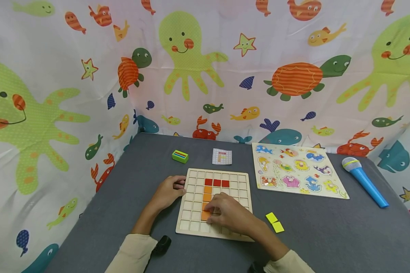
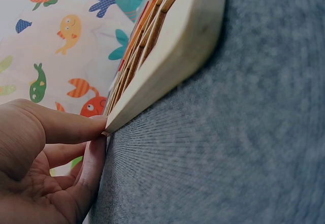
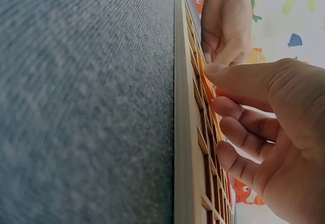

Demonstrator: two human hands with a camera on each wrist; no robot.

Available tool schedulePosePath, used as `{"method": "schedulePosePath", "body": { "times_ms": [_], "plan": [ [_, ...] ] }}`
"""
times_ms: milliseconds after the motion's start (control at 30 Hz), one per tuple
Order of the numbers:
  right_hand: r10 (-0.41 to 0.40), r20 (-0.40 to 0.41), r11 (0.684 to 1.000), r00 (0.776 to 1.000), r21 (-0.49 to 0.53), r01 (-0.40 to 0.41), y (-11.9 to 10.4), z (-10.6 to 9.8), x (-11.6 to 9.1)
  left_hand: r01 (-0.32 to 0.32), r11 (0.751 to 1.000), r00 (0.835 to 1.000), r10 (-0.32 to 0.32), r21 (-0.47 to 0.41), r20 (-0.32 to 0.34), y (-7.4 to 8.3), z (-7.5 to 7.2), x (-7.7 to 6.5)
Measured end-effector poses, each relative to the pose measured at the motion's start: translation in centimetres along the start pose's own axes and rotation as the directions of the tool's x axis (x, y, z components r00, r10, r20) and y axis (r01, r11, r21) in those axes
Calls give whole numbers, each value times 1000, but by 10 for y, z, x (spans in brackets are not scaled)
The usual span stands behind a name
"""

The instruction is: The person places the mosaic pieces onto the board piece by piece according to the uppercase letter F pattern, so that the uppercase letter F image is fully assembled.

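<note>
A wooden grid board (image 1: 193,197) lies on the table with a row of red tiles (image 1: 216,182) and, below its left end, a column of several orange tiles (image 1: 207,197). My left hand (image 1: 167,192) holds the board's left edge; thumb and fingers meet at the rim in the left wrist view. Over the lower part of the column, my right hand (image 1: 230,214) pinches the lowest orange tile (image 3: 206,84) between thumb and index finger. That tile looks slightly tilted in its cell, and its other fingers are loosely bent above the grid.
Two yellow tiles (image 1: 275,222) lie right of the board. Behind it are a small pattern card (image 1: 222,156) and a green block with coloured stripes (image 1: 180,156). A sea-animal puzzle (image 1: 302,170) and a blue toy microphone (image 1: 365,182) lie to the right.
</note>
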State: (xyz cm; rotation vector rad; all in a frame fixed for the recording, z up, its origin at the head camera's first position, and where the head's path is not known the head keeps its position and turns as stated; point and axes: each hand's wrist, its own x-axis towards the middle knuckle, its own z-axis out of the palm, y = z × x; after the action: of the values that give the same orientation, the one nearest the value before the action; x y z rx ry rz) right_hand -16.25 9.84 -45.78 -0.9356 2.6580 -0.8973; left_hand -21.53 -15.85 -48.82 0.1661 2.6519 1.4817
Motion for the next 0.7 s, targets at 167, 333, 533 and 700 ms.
{"method": "schedulePosePath", "body": {
  "times_ms": [167, 333, 533, 700],
  "plan": [
    [-7, 12, 999, 1000, 48, 6, 1, -1, -1, 3, 1000, 1000, -3, 2, 0, 0, 0, 1],
    [-31, -5, 997, 1000, 65, 31, 4, -3, -5, 5, 1000, 1000, -5, 6, 3, 1, 0, 0],
    [-4, -24, 996, 1000, 87, 6, 8, -11, -18, 4, 1000, 1000, -4, 2, 2, -1, 0, 0],
    [30, -52, 993, 998, 119, -23, 15, -19, -32, 3, 1000, 1000, -3, 1, 3, 0, -1, 0]
  ]
}}
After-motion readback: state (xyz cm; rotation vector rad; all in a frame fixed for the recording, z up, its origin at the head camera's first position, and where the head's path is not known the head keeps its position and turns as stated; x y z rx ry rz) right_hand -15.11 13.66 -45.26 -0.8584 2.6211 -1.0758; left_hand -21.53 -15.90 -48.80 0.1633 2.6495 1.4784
